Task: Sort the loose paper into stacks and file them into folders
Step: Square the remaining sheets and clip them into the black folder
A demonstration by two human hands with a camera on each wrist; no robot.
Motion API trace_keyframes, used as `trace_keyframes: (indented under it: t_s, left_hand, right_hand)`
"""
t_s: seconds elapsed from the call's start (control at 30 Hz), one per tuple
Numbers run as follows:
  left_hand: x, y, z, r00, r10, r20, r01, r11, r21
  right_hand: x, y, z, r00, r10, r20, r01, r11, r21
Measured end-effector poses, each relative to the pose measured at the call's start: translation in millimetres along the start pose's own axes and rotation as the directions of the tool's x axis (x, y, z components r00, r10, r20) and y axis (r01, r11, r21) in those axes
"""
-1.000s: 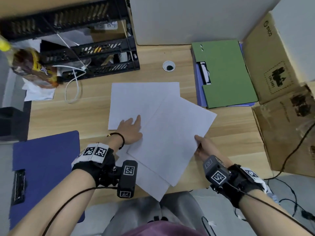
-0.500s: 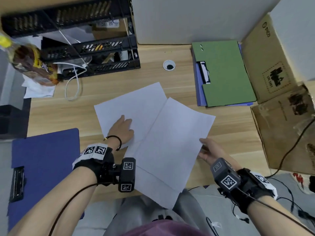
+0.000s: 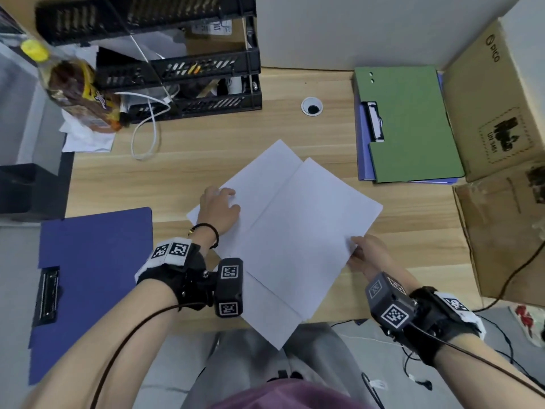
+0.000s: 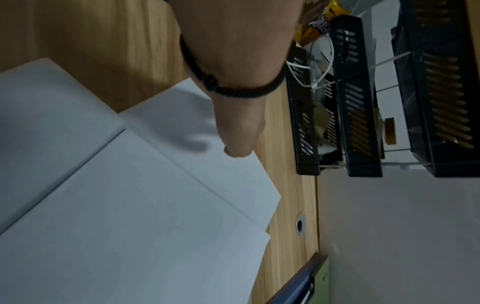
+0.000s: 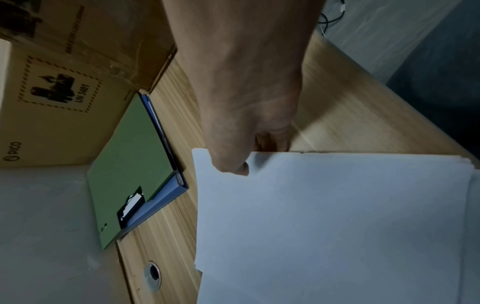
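From the head view, the loose sheets lie fanned at the middle of the worktop (image 3: 206, 149): a top sheet (image 3: 303, 231) with its long axis running from about 1 o'clock down to 7 o'clock, and a lower sheet (image 3: 259, 175) peeking out toward 11 o'clock. The left hand (image 3: 219, 209) rests on the lower sheet at 9 o'clock of the pile, fingers loosely bent and pressing down, holding nothing. The right hand (image 3: 367, 255) sits at the top sheet's 4 o'clock edge and is the nearer one to it. The green folder (image 3: 413, 125) lies at 1 o'clock, the blue folder (image 3: 94, 261) at 9 o'clock. In the left wrist view, a fingertip (image 4: 237, 152) presses the lower sheet (image 4: 228, 179) near its edge. In the right wrist view, the thumb (image 5: 233, 164) lies on top of the top sheet (image 5: 332, 226), the other fingers curled beneath its edge, pinching it. Squaring the pile likely means swinging the sheets into line.
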State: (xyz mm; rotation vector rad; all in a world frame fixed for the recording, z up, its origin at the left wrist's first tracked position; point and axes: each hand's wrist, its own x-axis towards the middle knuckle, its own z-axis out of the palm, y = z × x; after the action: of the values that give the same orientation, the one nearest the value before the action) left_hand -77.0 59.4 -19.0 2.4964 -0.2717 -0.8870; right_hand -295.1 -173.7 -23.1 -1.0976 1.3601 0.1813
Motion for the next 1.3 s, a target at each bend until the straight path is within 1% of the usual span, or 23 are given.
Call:
trace_keyframes:
  t_s: [0.03, 0.13, 0.2, 0.23, 0.27, 0.3, 0.33, 0.37, 0.4, 0.43, 0.53, 0.57, 0.67, 0.87, 0.97, 1.13, 1.3]
  left_hand:
    - [4.3, -4.9, -1.8, 1.0, -0.002, -0.005, 0.002, 1.0, 0.018]
    - [11.9, -17.4, -2.3, 0.999, -0.002, 0.043, -0.001, 0.997, 0.083]
    - [8.6, -18.6, -1.6, 0.999, -0.006, 0.048, 0.002, 0.997, 0.071]
    - [7.1, -19.8, -0.4, 0.998, 0.01, 0.055, -0.012, 0.999, 0.036]
    - [4.8, -20.2, 0.2, 0.996, 0.013, 0.088, -0.01, 0.999, -0.03]
    - [2.4, -20.7, -0.2, 0.99, 0.007, 0.141, 0.009, 0.993, -0.116]
    - [0.4, -21.8, -1.6, 0.979, -0.021, 0.201, 0.061, 0.979, -0.195]
    - [-0.2, -23.9, -2.8, 0.967, -0.052, 0.248, 0.117, 0.959, -0.257]
    - [0.0, -25.9, -5.2, 0.96, -0.075, 0.269, 0.151, 0.95, -0.274]
    - [1.3, -28.8, -6.4, 0.963, -0.075, 0.257, 0.149, 0.948, -0.283]
    - [1.7, -29.3, -10.0, 0.985, -0.095, 0.147, 0.137, 0.94, -0.312]
    - [1.9, -27.5, -8.8, 0.985, -0.1, 0.144, 0.144, 0.931, -0.335]
    - [0.2, -15.4, -1.6, 0.959, -0.12, 0.256, 0.217, 0.891, -0.398]
    - [-4.2, -4.5, 11.5, 0.929, -0.119, 0.352, 0.237, 0.918, -0.317]
    - [-6.5, -5.8, 15.9, 0.918, -0.1, 0.383, 0.217, 0.937, -0.275]
    - [-10.0, -9.4, 16.9, 0.932, -0.027, 0.361, 0.116, 0.967, -0.229]
    - [-11.4, -9.5, 11.7, 0.952, -0.014, 0.306, 0.086, 0.97, -0.225]
  right_hand:
    - [1.1, 0.2, -1.1, 1.0, -0.022, -0.013, 0.022, 1.0, 0.01]
    - [-0.6, -1.1, -1.5, 0.997, -0.08, -0.002, 0.08, 0.997, 0.012]
    - [-5.2, -5.5, 3.7, 0.995, -0.098, 0.028, 0.096, 0.993, 0.063]
    - [-5.8, -7.9, 7.9, 0.993, -0.106, 0.043, 0.102, 0.991, 0.088]
    - [-7.7, -11.2, 12.9, 0.992, -0.111, 0.061, 0.106, 0.99, 0.093]
    - [-8.5, -13.9, 17.9, 0.989, -0.122, 0.083, 0.115, 0.99, 0.085]
    - [-8.7, -16.8, 22.1, 0.988, -0.123, 0.09, 0.117, 0.991, 0.071]
    - [-7.7, -20.2, 24.7, 0.989, -0.12, 0.09, 0.114, 0.991, 0.068]
    - [-6.8, -23.9, 25.7, 0.992, -0.106, 0.072, 0.101, 0.992, 0.073]
    - [-5.2, -27.0, 25.3, 0.995, -0.088, 0.05, 0.084, 0.993, 0.079]
    - [-5.2, -32.2, 17.0, 1.0, 0.006, -0.021, -0.005, 0.999, 0.05]
    - [-5.4, -31.1, 15.2, 0.999, 0.035, -0.022, -0.034, 0.999, 0.034]
    - [-4.9, -22.3, 16.2, 0.997, 0.071, -0.025, -0.07, 0.997, 0.008]
    - [-10.7, -20.1, 25.0, 0.997, 0.055, -0.049, -0.058, 0.997, -0.056]
    - [-12.1, -19.2, 25.9, 0.996, 0.071, -0.051, -0.074, 0.996, -0.051]
    - [-15.4, -20.2, 33.9, 0.997, 0.069, -0.031, -0.07, 0.996, -0.048]
    - [-17.5, -26.8, 44.3, 1.0, 0.023, 0.003, -0.022, 0.984, -0.177]
